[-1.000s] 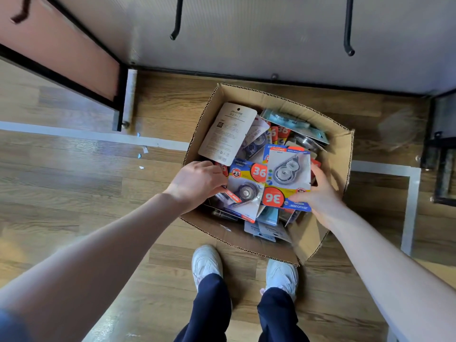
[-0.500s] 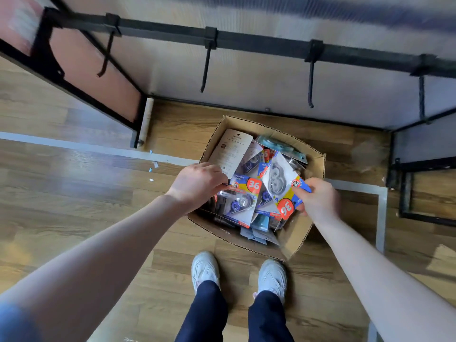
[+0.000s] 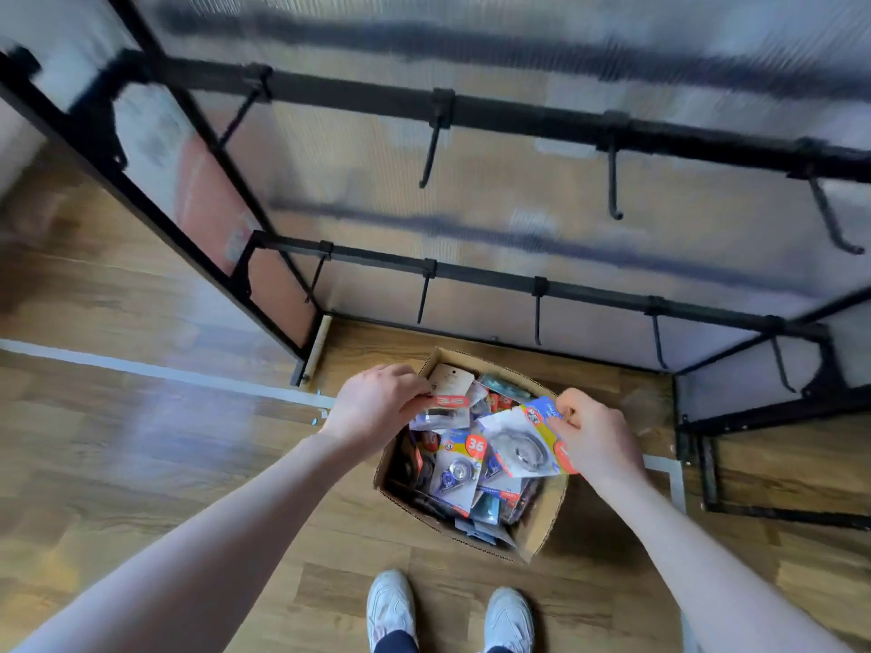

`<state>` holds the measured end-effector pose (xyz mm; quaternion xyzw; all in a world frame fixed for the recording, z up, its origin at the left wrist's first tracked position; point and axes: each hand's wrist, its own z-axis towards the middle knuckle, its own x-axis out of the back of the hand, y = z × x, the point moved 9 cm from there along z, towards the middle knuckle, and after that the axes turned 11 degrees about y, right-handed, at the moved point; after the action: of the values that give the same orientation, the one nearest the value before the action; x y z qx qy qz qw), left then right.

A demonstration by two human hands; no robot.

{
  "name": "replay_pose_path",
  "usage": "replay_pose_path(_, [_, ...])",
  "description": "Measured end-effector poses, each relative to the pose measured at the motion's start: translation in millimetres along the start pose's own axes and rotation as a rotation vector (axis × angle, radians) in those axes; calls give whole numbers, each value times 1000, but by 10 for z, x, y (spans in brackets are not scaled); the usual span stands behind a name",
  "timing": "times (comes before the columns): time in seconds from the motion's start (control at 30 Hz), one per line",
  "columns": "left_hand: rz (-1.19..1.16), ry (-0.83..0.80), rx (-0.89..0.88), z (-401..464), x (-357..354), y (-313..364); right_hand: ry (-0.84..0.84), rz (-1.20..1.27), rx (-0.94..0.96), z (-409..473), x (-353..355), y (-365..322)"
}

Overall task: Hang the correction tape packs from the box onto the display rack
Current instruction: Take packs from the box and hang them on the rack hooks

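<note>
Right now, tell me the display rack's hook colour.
Black hooks, clearest in the head view.

Corrugated cardboard box (image 3: 542,534), glossy plastic-fronted packs (image 3: 459,473), matt black metal rack (image 3: 518,117)

Left hand (image 3: 377,407): arm extended forward, back of hand up, fingers curled, pinching a pack | Right hand (image 3: 595,435): arm extended forward, fingers curled, thumb and fingertips gripping a second pack | Both forearms bare.

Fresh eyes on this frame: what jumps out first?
Two hands over an open cardboard box crammed with bright packs: the left hand holds one pack, the right hand another pack. Behind, black rack hooks hang bare.
</note>
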<state>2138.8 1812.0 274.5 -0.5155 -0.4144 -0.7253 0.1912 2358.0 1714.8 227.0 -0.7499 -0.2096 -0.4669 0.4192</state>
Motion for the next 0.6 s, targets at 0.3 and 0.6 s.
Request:
replay_pose_path(0.3, [-11,75,-37,210,1339,523,46,-97,143,-229,1180,-849])
replay_pose_path(0.6, [43,140,-103,492,2561,851,180,-289,257,-373,2337,-1673])
